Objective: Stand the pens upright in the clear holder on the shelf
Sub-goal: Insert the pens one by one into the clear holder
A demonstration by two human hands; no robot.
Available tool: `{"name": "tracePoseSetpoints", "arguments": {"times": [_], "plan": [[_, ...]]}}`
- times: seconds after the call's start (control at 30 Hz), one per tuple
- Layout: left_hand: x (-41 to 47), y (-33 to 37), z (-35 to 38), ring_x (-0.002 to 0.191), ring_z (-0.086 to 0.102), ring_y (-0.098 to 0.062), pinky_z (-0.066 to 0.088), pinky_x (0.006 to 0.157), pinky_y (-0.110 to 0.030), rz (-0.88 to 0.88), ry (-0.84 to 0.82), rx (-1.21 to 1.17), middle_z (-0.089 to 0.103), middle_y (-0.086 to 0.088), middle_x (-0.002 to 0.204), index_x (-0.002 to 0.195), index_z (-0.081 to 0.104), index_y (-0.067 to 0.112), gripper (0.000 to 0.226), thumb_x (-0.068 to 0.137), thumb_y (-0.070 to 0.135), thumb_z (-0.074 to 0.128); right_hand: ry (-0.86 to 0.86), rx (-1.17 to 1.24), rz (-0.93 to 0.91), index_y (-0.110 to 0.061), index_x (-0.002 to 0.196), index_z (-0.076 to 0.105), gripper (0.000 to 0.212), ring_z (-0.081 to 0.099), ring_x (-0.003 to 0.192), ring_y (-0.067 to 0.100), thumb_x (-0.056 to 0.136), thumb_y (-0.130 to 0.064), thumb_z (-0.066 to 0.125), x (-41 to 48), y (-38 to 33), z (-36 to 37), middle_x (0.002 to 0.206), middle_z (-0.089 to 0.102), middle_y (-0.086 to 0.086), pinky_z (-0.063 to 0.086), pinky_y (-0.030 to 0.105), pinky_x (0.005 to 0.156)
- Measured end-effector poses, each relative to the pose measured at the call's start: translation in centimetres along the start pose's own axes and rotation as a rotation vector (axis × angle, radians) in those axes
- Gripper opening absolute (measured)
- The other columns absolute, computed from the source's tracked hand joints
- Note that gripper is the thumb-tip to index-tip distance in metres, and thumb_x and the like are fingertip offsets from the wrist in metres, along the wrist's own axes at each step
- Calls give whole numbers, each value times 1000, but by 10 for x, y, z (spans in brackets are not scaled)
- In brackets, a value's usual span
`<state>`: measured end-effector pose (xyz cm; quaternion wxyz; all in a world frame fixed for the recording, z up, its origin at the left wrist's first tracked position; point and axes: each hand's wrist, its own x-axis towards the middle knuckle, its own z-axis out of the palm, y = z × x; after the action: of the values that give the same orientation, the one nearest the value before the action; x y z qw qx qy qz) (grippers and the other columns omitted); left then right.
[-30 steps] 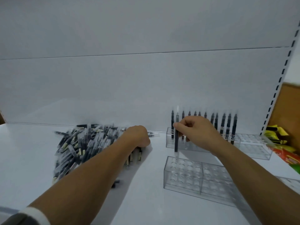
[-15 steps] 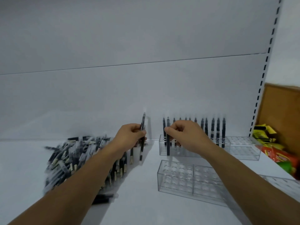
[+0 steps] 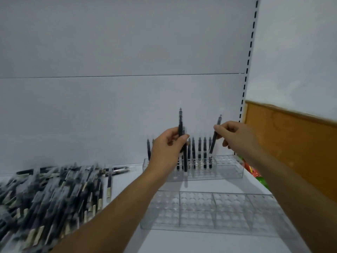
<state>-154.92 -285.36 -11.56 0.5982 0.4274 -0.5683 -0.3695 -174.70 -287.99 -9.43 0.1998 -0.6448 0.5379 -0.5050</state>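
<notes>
While pinching one pen point(image 3: 216, 136) between thumb and fingertips of the right hand point(image 3: 237, 137), hovering just above the rear clear holder point(image 3: 229, 173) on the shelf point(image 3: 182, 241). Tilted: top end up and to the right, lower end down and to the left, just beside the last of the standing pens point(image 3: 199, 152). Free sockets off to the right of that row, so probably calls for swinging to vertical and a nudge rightward before dropping in. Nearer those open holes than the left hand point(image 3: 167, 148), and likely first to go.

Over to the left hand now: gripping a small bunch of pens point(image 3: 180, 121) in curled fingers, long axis close to upright, held in front of the holder's middle. Looks like two in that grip, maybe three; too blurred to say.

Counting up. Two hands, both loaded. Two clear racks: the rear one partly filled, the front holder point(image 3: 218, 210) lying nearer with nothing standing in it. About seven pens upright in the rear one, perhaps more hidden behind the left hand. One loose pile of pens point(image 3: 54, 194) lying flat at far left, well apart from both racks, far too many and too smeared to count.
</notes>
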Motion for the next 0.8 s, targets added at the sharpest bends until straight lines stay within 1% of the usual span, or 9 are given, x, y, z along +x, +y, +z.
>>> {"name": "tracePoseSetpoints", "arguments": {"times": [0.13, 0.2, 0.27, 0.33, 0.43, 0.5, 0.63, 0.73, 0.8], "plan": [[-1, -12, 22, 89, 67, -1, 53, 79, -15, -2, -75, 20, 71, 7, 98, 121, 62, 20, 27, 94, 20, 61, 68, -10, 10, -9, 91, 69, 26, 59, 61, 5, 96, -33, 58, 6, 18, -7, 85, 69, 1, 42, 20, 58], [-1, -19, 23, 89, 67, -1, 53, 83, -17, 6, -85, 47, 70, 8, 98, 119, 62, 21, 26, 93, 19, 61, 87, -45, -7, -12, 94, 68, 24, 62, 64, 6, 96, -34, 58, 11, 21, -7, 87, 69, 1, 44, 21, 59], [1, -24, 19, 93, 66, -4, 53, 87, -21, 22, -79, 99, 70, 8, 101, 118, 63, 23, 25, 93, 20, 62, 106, -109, -29, -16, 98, 67, 21, 65, 67, 8, 95, -35, 59, 18, 24, -7, 84, 68, -2, 50, 28, 62], [4, -27, 13, 94, 65, -2, 52, 85, -17, 34, -67, 132, 69, 9, 101, 117, 63, 24, 24, 93, 21, 62, 132, -143, -47, -18, 99, 66, 19, 66, 69, 12, 94, -35, 60, 23, 29, -4, 80, 65, -6, 56, 37, 69], [6, -30, 7, 95, 66, -6, 53, 86, -20, 4, -30, 95, 70, 7, 101, 115, 63, 24, 23, 92, 20, 63, 145, -165, -48, -19, 96, 65, 18, 67, 71, 17, 94, -35, 61, 25, 38, 7, 79, 64, -7, 57, 45, 73], [6, -33, 6, 96, 67, -9, 53, 88, -24, 11, -34, 97, 70, 6, 102, 112, 64, 27, 22, 92, 21, 64, 133, -213, -49, -19, 95, 65, 17, 66, 75, 20, 93, -36, 61, 25, 43, 12, 80, 64, -8, 56, 45, 74], [6, -35, 8, 97, 66, -9, 53, 88, -24, 24, -52, 105, 70, 7, 101, 106, 63, 33, 20, 91, 21, 64, 90, -311, -55, -20, 94, 64, 18, 65, 75, 18, 92, -37, 62, 27, 51, 11, 80, 65, -9, 56, 45, 73], [8, -35, 8, 97, 66, -9, 52, 89, -24, 15, -57, 101, 70, 5, 102, 112, 64, 27, 22, 91, 20, 64, -26, -396, -15, -23, 90, 62, 16, 65, 77, 18, 91, -38, 64, 23, 58, 11, 81, 65, -6, 56, 43, 75], [8, -36, 8, 98, 66, -9, 52, 88, -21, 15, -65, 111, 70, 5, 102, 117, 64, 23, 26, 91, 21, 64, -50, -399, 1, -23, 88, 61, 16, 66, 78, 19, 90, -39, 65, 22, 61, 10, 81, 65, -5, 57, 44, 75]]}}
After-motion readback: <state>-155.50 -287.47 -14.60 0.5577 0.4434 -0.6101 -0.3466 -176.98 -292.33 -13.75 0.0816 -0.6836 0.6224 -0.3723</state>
